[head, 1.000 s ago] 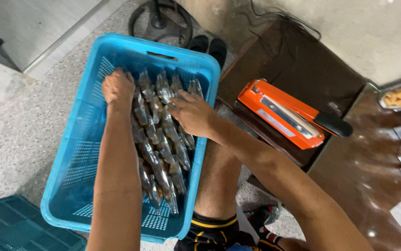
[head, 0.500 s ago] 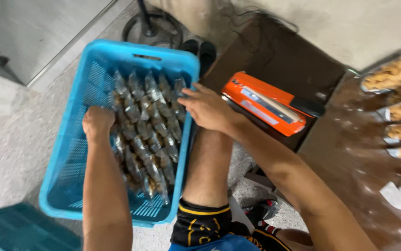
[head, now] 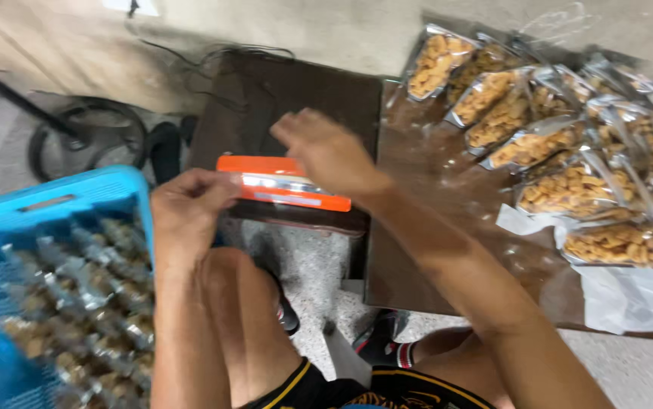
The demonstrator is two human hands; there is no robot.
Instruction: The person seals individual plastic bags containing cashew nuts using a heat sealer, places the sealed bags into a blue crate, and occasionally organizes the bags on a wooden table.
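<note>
My left hand (head: 185,210) hovers with loosely bent fingers between the blue crate's (head: 76,189) right rim and the left end of an orange bag sealer (head: 285,192); I see nothing in it. Over the sealer's right half, my right hand (head: 328,151) is spread with nothing in it. The crate at the left holds several rows of small clear snack packets (head: 76,303). The sealer lies on a dark brown low stand (head: 289,98) in front of my knees.
Several clear bags of golden snacks (head: 561,144) lie on a brown table (head: 432,227) at the right, some on white paper (head: 637,295). A fan base (head: 88,140) with cables and dark sandals (head: 164,148) are on the speckled floor beyond the crate.
Both hands have left the packets in the crate and moved right to the orange sealer. The view has swung right, so the table of bags now shows.
</note>
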